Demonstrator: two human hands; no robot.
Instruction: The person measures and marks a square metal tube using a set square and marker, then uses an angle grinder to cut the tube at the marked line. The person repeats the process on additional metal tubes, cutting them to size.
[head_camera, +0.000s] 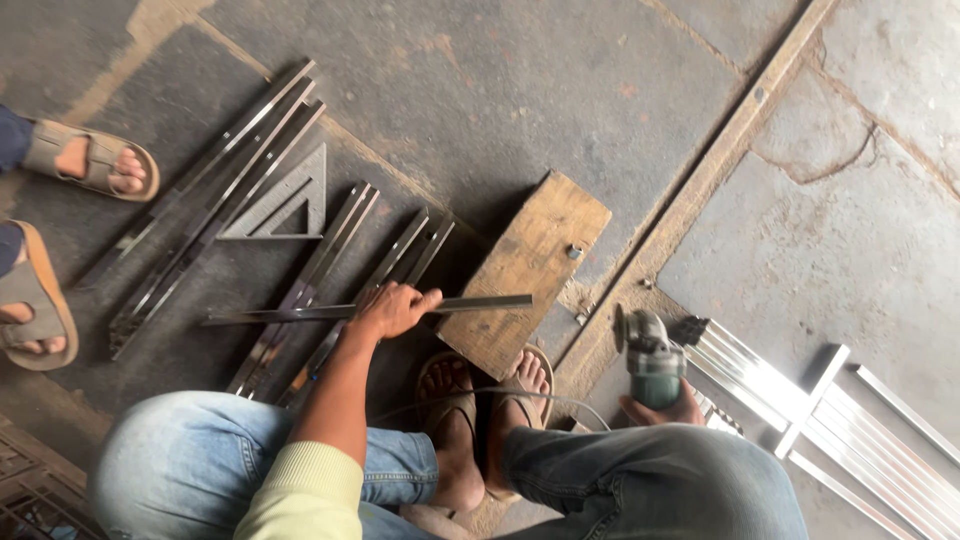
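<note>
My left hand (392, 310) grips a long thin metal bar (480, 301) near its middle. The bar lies level, its right end resting on a wooden block (540, 250) in front of my sandalled feet. My right hand (668, 410) holds a green angle grinder (650, 355) upright by its body, to the right of the block; its disc points toward the bar's end but stands apart from it. The grinder's cord runs across my feet.
Several metal bars (215, 190) and a triangular metal square (285, 205) lie on the concrete floor at the left. A stack of shiny metal sections (830, 415) lies at the right. Another person's sandalled feet (60, 230) stand at the left edge.
</note>
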